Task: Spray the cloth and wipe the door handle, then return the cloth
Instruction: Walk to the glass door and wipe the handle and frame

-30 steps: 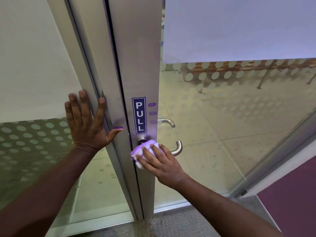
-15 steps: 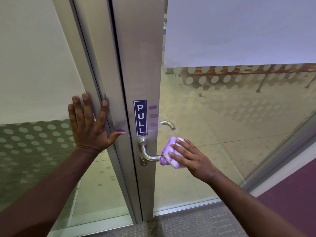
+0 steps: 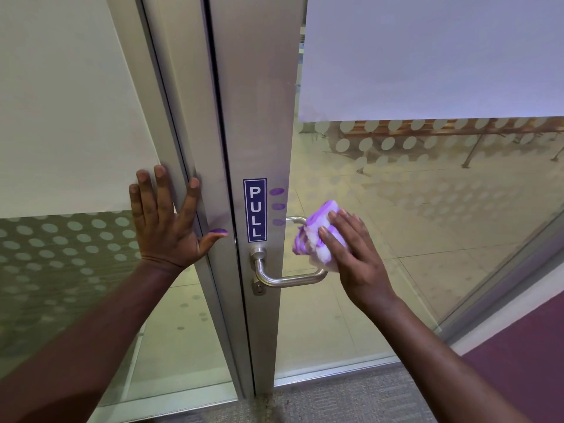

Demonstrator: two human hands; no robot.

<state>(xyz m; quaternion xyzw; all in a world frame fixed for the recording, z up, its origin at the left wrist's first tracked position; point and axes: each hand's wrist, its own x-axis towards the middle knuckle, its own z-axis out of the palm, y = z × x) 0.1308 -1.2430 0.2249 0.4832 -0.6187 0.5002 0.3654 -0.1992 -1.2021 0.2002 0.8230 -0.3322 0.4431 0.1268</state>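
Wiping stage, mid-task by the look of it: right hand (image 3: 357,254) clenched around bunched cloth (image 3: 314,239), pressing it at far end of door handle (image 3: 290,277), cloth up against glass panel (image 3: 427,209) just above the lever's tip. Left hand (image 3: 166,221) released, holding nothing, palm flat and fingers spread against metal door frame (image 3: 183,117), thumb reaching toward door stile (image 3: 259,102). Spraying judged done, though cloth dampness can't tell from here; no spray bottle in view. Left to do, as judged: finish wipe along lever and round rose, then return cloth; return spot not visible. Cloth soft, fluffy, white with purple streaks, crumpled into a lump. Handle brushed satin metal, tubular, L-bend out of round rose, straight bar, small curl back at free end; keyhole plate below. Second similar handle (image 3: 296,220) seen through glass on other side. Stile brushed aluminium, flat, faint smudges. Blue PULL sticker (image 3: 255,210) with white letters, vertical, above rose; three purple oval marks (image 3: 277,206) right beside it. Glass smooth, frosted dot pattern, opaque white band up top. Grey carpet (image 3: 335,401) underfoot, fine ribbed weave
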